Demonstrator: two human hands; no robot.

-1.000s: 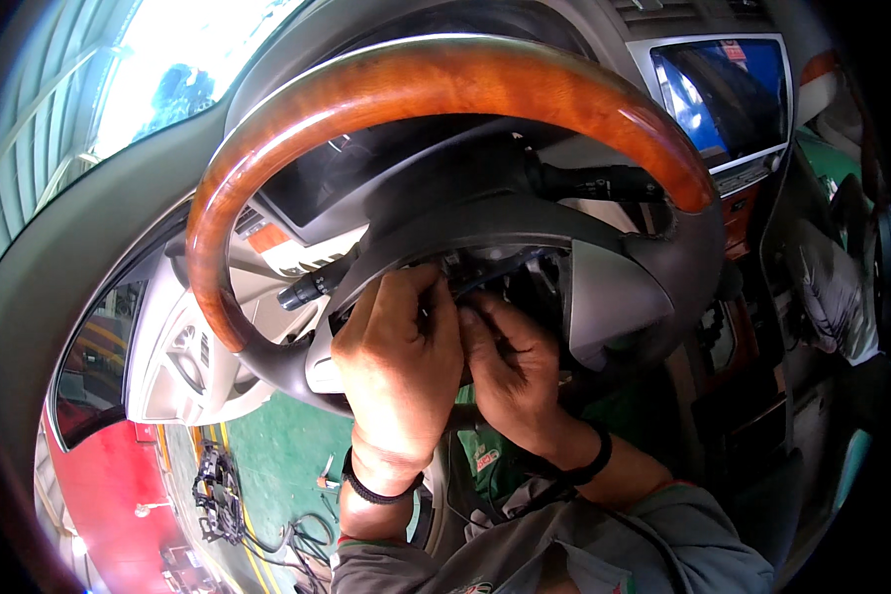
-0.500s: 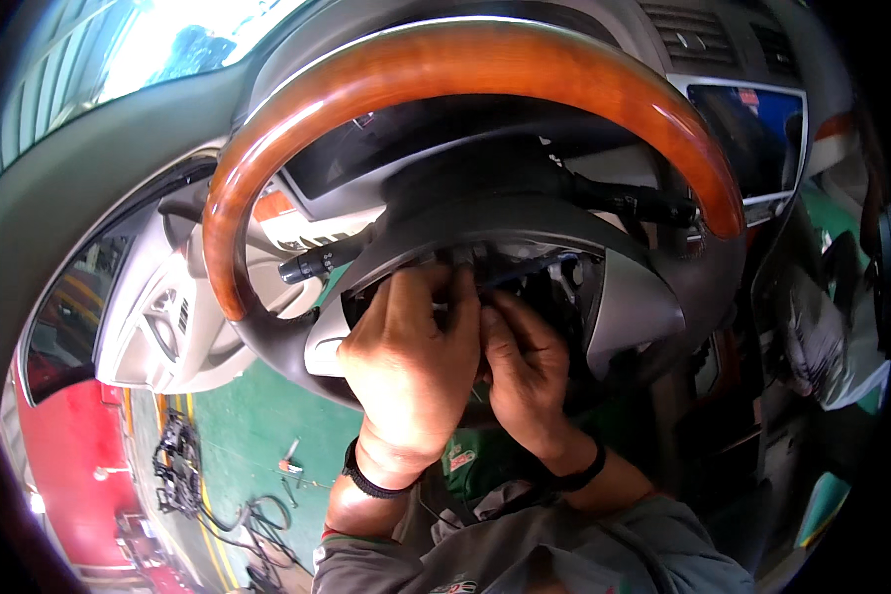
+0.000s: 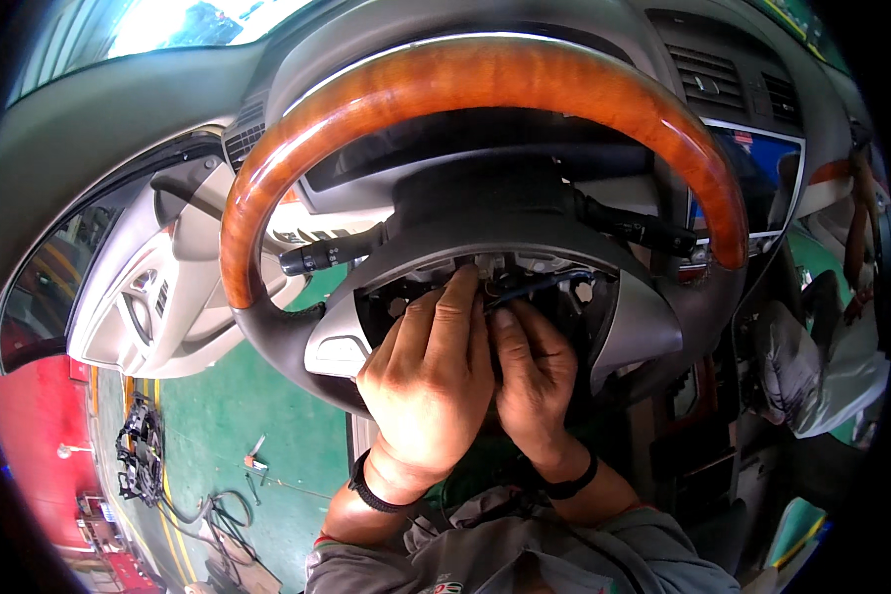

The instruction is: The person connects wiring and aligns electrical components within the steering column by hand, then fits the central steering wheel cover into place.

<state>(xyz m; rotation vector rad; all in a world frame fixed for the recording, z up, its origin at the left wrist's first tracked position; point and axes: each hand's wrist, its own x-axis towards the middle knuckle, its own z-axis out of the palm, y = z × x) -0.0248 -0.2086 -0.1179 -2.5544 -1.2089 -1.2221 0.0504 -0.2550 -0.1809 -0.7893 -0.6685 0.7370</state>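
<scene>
In front of me is a steering wheel (image 3: 485,74) with a wood-look upper rim and an uncovered hub. Both hands work inside the hub opening (image 3: 599,307). My left hand (image 3: 428,381) is palm down, fingers together, the index fingertip pressed at the opening's upper middle. Close beside it, my right hand (image 3: 535,376) is closed, thumb against bent fingers. Whatever either hand grips is hidden. A dark blue wire (image 3: 544,285) runs from near the fingertips toward the right of the opening. Silver-grey trim (image 3: 639,327) flanks the hub.
Control stalks stick out left (image 3: 317,257) and right (image 3: 639,228) behind the wheel. A dashboard screen (image 3: 762,183) stands right, above a plastic-wrapped bundle (image 3: 807,381). At left are an open car door (image 3: 134,297), a black frame-like part (image 3: 141,450) and a cable (image 3: 218,510) on the green floor.
My left index finger has straightened from a bent grip and now reaches up into the opening. My right hand stays nearly in place. The whole view has shifted slightly.
</scene>
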